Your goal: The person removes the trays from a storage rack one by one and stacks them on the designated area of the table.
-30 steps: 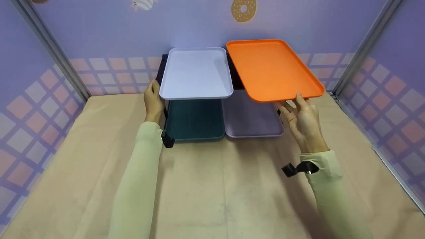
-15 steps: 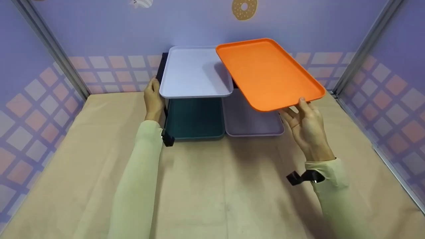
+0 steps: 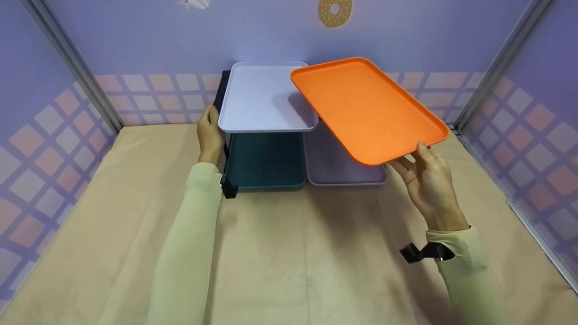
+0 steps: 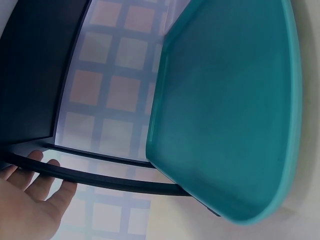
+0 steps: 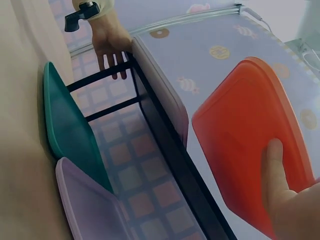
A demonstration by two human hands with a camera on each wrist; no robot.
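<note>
My right hand (image 3: 424, 174) grips the near right corner of an orange tray (image 3: 368, 108), thumb on top, holding it tilted in the air above the rack's right side. In the right wrist view the orange tray (image 5: 252, 140) fills the right with my thumb (image 5: 274, 170) on it. My left hand (image 3: 210, 135) rests with straight fingers against the black rack's left frame (image 4: 95, 177), beside the white tray (image 3: 266, 97) on the upper shelf. A teal tray (image 3: 265, 160) and a lilac tray (image 3: 336, 160) lie on the lower level.
The rack stands at the back of a tan paper-covered table (image 3: 289, 257). Purple checkered walls (image 3: 54, 135) with metal corner posts (image 3: 492, 67) close in the sides and back. Open tabletop lies in front of the rack.
The orange tray has come off the rack's upper right, swung leftwards over the white tray's edge and moved toward me, tilted. My right hand drew back with it. The left hand stayed put.
</note>
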